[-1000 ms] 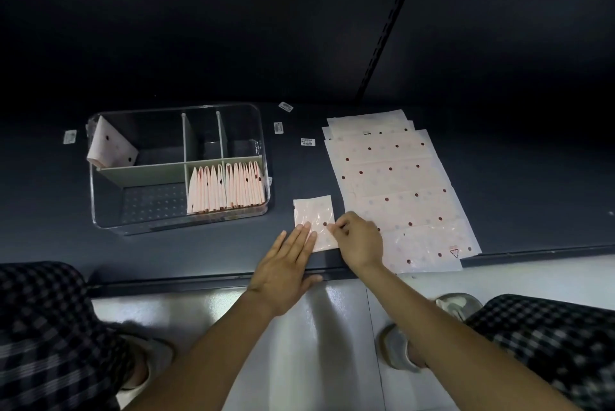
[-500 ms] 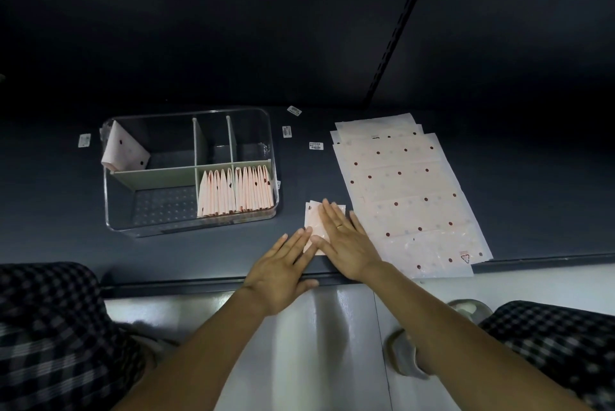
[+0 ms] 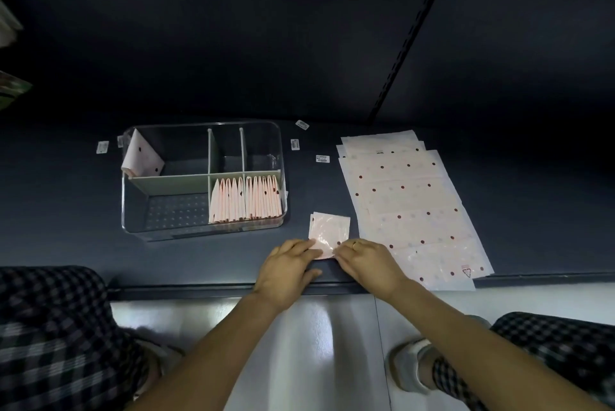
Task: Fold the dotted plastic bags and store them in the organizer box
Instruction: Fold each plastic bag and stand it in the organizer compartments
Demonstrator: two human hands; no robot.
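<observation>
- head view: a small folded dotted bag (image 3: 329, 232) lies flat on the dark shelf (image 3: 66, 211), between the clear organizer box (image 3: 203, 234) and a stack of flat dotted bags (image 3: 409, 207).
- the left hand (image 3: 286, 269) has its fingertips on the bag's near left corner; the right hand (image 3: 367, 259) pinches the near right corner. a ring (image 3: 354, 245) shows on one right finger.
- in the box, a row of folded bags (image 3: 246, 201) stands upright in the front right compartment; one folded bag (image 3: 141, 159) leans in the back left compartment.
- small white labels (image 3: 322, 158) lie scattered on the shelf behind the box.
</observation>
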